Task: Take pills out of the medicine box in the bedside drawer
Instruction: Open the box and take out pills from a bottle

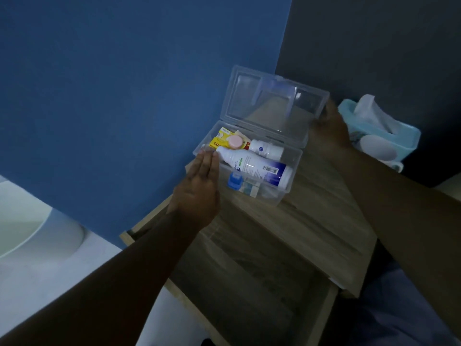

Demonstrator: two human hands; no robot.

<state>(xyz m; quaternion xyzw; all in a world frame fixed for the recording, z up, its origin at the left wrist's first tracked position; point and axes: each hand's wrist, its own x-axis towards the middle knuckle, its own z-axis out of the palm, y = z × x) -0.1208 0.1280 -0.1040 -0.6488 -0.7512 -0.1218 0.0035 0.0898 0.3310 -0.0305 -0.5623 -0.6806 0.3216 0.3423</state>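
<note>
Honestly, the clear plastic medicine box [252, 168] looks light and slippery; its lid is pinched by the right hand [330, 128], while the left hand [199, 188] is laid flat, fingers together, against its end wall.

The yellow carton [216, 143] shows "00", while the large white bottle [254, 168] bears a barcode and print too small to read.

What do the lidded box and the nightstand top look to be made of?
The clear lidded medicine box: hard transparent plastic, glossy; contents show through and the lid glints. The nightstand top: wood or wood-look laminate, matte; streaky grey-brown grain shows, which of the two is unclear.
</note>
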